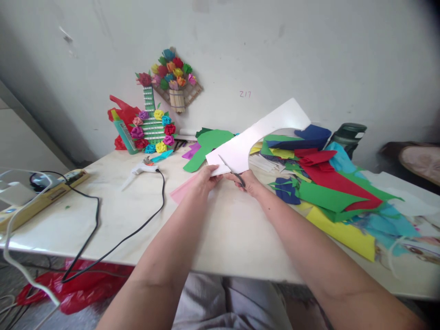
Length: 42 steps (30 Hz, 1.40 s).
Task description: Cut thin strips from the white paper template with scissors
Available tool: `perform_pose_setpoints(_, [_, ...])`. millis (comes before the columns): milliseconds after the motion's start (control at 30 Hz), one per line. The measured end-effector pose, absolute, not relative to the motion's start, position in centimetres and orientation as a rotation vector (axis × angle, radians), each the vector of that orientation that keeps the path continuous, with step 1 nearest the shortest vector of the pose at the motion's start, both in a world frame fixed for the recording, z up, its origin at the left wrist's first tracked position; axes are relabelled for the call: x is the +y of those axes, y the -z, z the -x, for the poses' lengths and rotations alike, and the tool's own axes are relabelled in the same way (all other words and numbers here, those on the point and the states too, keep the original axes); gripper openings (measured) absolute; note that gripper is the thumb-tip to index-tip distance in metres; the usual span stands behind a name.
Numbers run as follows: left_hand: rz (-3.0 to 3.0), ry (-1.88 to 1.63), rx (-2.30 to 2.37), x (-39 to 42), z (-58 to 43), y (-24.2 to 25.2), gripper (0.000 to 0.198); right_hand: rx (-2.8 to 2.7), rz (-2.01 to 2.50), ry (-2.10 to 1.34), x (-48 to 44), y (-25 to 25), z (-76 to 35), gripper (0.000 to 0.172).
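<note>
A white sheet (240,145) with a curved cut-out is held up over the table, slanting up to the right. At its lower left corner my left hand (206,176) is closed on the sheet's edge. My right hand (250,182) grips a pair of scissors (236,176); one blade lies across the face of the sheet near that corner. The handles are partly hidden in my fingers. Under and beside my left hand lies a pink piece of paper (184,189). Just behind the white sheet sits a green piece (213,143).
Scraps of coloured paper, a red piece (338,178) among them, cover the table's right side. A glue gun (146,168) with a black cord lies left, near a power strip (51,197). A glue bottle (124,134) and a flower-decorated guitar shape (153,130) stand behind.
</note>
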State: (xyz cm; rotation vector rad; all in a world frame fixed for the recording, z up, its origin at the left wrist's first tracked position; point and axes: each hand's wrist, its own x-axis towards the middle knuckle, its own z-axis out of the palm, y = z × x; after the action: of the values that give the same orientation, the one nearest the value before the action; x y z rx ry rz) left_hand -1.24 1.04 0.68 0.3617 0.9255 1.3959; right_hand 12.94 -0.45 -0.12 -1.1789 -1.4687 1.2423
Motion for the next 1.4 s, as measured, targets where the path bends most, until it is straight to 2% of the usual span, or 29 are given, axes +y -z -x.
perform_pose_setpoints(300, [-0.390,-1.403,0.911,0.8,0.6,-1.1,0.032,-1.424,1.136,-1.359,-0.5,0.1,-13.0,0.034])
perform_pose_setpoints(500, [-0.364,-1.406,0.882,0.6,0.5,-1.3,0.034,-1.427,1.132,-1.308,-0.3,0.3,-13.0,0.034])
perform_pose_setpoints(1067, [-0.281,-1.305,0.890,1.0,1.9,-1.0,0.024,-1.443,1.100,-1.306,-0.7,0.0,-12.5,0.031])
perform_pose_setpoints(1400, [-0.306,-1.302,0.895,1.1,2.2,-0.8,0.037,-1.409,1.168,-1.304,-0.9,-0.4,-12.4,0.033])
